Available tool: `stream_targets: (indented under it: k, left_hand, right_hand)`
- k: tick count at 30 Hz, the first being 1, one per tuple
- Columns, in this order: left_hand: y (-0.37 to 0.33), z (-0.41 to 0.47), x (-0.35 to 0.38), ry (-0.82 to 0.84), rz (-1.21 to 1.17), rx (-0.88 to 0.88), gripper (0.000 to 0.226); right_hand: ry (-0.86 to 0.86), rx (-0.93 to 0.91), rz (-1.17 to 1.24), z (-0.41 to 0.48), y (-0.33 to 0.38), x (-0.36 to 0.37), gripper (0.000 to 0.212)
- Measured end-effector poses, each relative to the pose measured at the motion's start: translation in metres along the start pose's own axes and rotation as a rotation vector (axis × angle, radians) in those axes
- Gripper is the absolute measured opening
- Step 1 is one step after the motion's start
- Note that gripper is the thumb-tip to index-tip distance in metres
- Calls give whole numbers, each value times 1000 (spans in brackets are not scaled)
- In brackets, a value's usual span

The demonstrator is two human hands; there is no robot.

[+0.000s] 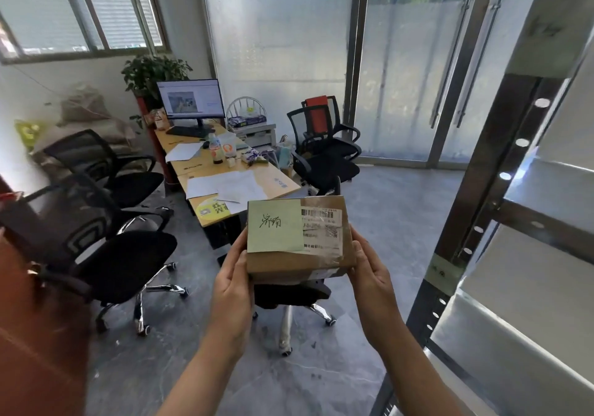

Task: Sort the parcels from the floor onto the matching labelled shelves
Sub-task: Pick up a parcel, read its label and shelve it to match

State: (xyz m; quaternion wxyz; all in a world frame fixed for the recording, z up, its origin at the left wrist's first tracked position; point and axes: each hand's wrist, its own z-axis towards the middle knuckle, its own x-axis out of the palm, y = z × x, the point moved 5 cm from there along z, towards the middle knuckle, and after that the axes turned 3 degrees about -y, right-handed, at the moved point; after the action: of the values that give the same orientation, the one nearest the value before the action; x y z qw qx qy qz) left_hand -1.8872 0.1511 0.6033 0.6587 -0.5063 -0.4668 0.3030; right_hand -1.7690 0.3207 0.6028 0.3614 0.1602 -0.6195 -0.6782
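A small brown cardboard parcel (297, 261) is held up in front of me, at about chest height. A green sticky note (274, 226) with handwritten characters covers its top left, and a white barcode label (321, 227) lies beside the note. My left hand (233, 283) grips the parcel's left side with the thumb on top. My right hand (369, 271) grips its right side. A metal shelf rack (475, 209) rises at the right edge, with a small green label (442, 271) stuck on its upright.
A long yellow desk (225, 171) with a monitor, papers and bottles stands ahead. Black office chairs (122, 255) are at the left, behind the desk and under the parcel. Glass doors (450, 78) close the far right. Grey floor (369, 203) lies open between desk and rack.
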Motion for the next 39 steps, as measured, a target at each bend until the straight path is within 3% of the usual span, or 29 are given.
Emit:
stream_targets:
  k: [13,39]
  left_hand:
    - [67,10,72,161,-35,-170,42]
    - [181,14,125,667,181,-465,39]
  right_hand:
    - [-179,65,-66,-7,-20,-81,39]
    - [-801,230,-38,-79,-73,-141,31]
